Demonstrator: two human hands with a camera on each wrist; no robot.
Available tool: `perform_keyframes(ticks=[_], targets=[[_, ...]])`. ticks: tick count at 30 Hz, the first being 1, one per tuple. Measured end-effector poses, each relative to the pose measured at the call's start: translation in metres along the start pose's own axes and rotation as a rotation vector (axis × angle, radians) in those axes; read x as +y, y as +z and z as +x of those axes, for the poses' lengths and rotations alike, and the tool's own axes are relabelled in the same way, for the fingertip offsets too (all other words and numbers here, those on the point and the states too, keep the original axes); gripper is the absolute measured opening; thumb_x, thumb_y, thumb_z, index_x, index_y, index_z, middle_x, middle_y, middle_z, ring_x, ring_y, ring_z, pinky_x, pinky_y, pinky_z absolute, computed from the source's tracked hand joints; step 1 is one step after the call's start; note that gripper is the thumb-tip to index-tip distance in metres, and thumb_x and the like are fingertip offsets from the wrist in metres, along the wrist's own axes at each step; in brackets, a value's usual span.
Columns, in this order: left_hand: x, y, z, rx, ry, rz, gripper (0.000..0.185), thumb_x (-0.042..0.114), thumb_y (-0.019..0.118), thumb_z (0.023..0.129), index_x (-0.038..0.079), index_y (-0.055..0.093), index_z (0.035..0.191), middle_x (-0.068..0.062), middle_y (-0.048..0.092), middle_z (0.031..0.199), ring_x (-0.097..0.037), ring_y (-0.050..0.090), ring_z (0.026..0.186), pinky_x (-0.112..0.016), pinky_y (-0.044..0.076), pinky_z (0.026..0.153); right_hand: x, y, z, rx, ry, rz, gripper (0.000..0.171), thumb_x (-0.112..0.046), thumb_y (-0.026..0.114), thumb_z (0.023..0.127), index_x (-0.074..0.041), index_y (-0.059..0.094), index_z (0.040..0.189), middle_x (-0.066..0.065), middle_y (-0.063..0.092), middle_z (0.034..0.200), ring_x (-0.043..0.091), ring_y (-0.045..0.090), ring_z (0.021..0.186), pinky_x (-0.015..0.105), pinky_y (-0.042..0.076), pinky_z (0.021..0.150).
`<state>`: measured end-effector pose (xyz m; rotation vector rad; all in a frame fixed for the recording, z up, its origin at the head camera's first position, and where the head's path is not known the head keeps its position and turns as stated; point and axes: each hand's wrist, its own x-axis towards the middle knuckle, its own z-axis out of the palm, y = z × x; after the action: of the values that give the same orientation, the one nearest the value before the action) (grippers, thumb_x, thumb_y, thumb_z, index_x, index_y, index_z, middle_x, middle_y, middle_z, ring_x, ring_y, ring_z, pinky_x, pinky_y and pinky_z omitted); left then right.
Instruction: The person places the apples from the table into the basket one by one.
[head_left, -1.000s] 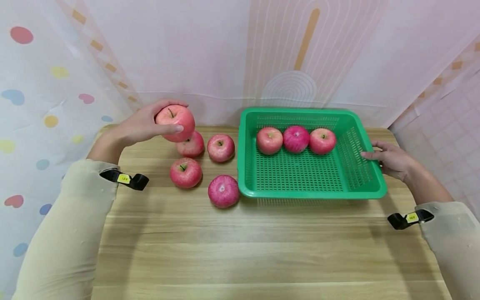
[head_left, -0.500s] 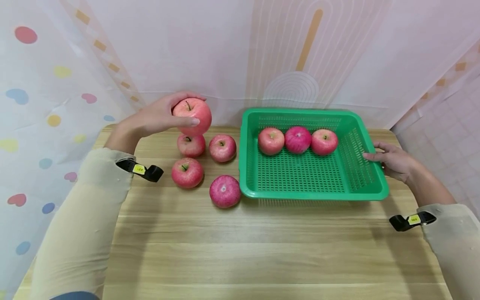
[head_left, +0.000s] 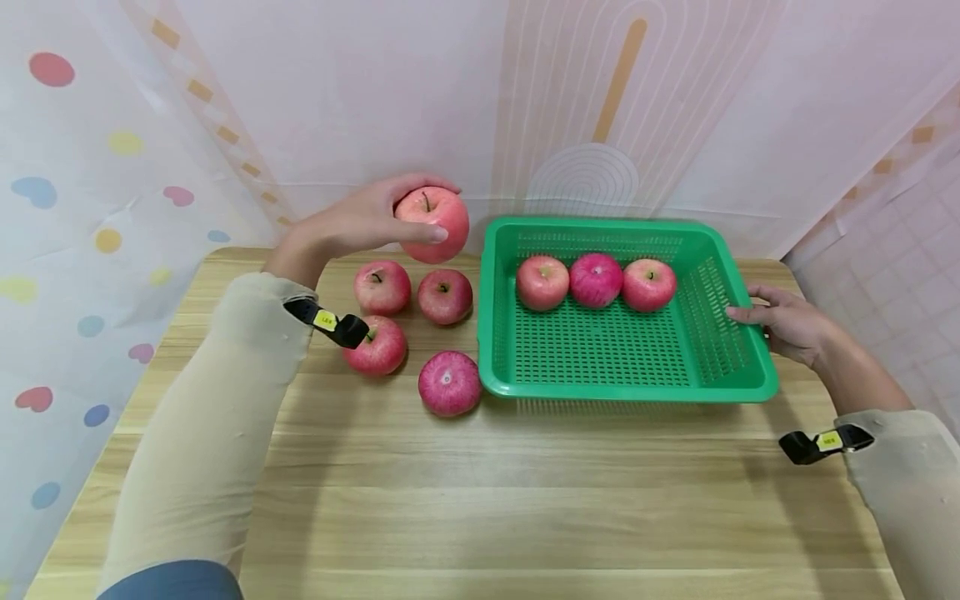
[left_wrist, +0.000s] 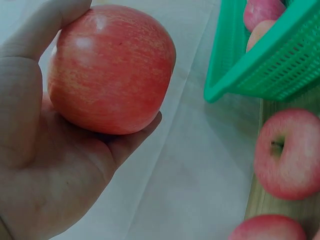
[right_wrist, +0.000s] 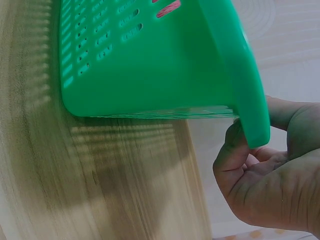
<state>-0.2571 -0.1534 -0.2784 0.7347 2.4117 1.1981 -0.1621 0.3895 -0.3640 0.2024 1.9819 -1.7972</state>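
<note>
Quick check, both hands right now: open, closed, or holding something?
Left hand: closed around an apple, held up beside the green basket.
Right hand: fingers curled on the basket's right rim, gripping it.

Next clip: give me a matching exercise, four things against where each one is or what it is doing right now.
Things:
1. left hand
2. right hand
3. green basket
4. dark pink apple

States:
A. holds three apples in a row
B. lies on the table by the basket's near left corner
C. grips a raised apple
D. holds the basket's right rim

Pairs: 1-C, 2-D, 3-A, 4-B
</note>
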Motion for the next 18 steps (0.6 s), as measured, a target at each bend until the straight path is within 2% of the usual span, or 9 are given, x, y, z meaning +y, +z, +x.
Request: perform_keyframes(ticks=[12, 18], targets=[[0.014, 0.017, 0.032, -0.104, 0.055, -0.084, 0.061, 0.032, 0.075, 0.091, 0.020, 0.051, 0.146, -0.002, 0.058, 0.132, -0.018, 0.053, 0.119, -0.037, 0.050, 0.100, -0.002, -0.001, 0.000, 0.005, 0.004, 0.019, 0.016, -0.002, 0.055, 0.104, -0.018, 0.059, 0.108, 0.002, 0.069, 0.093, 0.014, 0.071, 0.080, 0.031, 0.060, 0.068], [0.026, 0.030, 0.048, -0.149, 0.095, -0.127, 0.062, 0.031, 0.075, 0.090, 0.017, 0.051, 0.146, -0.004, 0.059, 0.131, -0.020, 0.055, 0.118, -0.039, 0.051, 0.099, -0.002, -0.002, 0.000, 0.004, 0.012, 0.018, 0.016, -0.003, 0.055, 0.104, -0.018, 0.059, 0.108, 0.002, 0.070, 0.092, 0.014, 0.071, 0.081, 0.031, 0.060, 0.069]])
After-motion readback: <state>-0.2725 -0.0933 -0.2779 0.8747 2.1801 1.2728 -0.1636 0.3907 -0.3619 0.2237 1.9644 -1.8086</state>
